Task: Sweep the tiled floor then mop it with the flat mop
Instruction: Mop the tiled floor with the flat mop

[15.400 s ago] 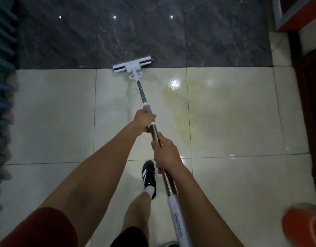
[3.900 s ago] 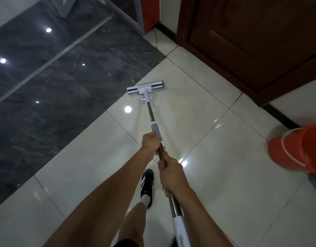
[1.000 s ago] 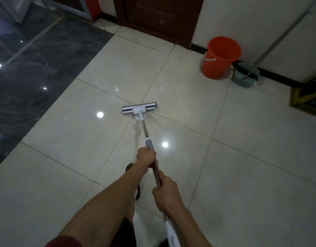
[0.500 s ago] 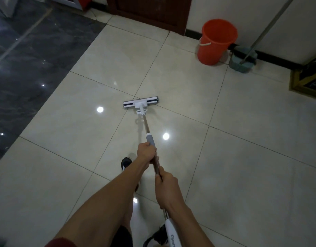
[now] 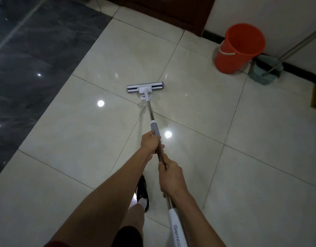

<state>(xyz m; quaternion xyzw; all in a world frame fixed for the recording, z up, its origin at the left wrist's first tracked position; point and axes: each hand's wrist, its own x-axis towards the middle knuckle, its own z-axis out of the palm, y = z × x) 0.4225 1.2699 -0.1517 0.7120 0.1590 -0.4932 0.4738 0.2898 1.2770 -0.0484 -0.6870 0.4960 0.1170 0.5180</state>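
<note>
1. Flat mop (image 5: 150, 111): its white head (image 5: 145, 87) lies flat on the pale tiled floor (image 5: 82, 136), across a grout line near the middle of the view; the metal pole slants back toward the person.
2. Left hand (image 5: 151, 143): grip closed round the pole at the lower end of the grey sleeve, ahead of the other hand.
3. Right hand (image 5: 169, 175): grip closed round the pole just behind the left, above the white handle section.
4. Step in hand, as judged: the mopping stage, with the head pressed to the floor in mid-stroke.
5. Next move, as judged: push or draw the head along the tile while keeping it flat, then shift sideways to an overlapping lane; both hands should keep their hold.
6. Surroundings: an orange bucket (image 5: 239, 47) stands by the wall at upper right, well apart from the head; just beside it a green dustpan (image 5: 264, 72) with a long slanted handle. Dark marble flooring (image 5: 28, 59) borders the pale tiles on the left.
</note>
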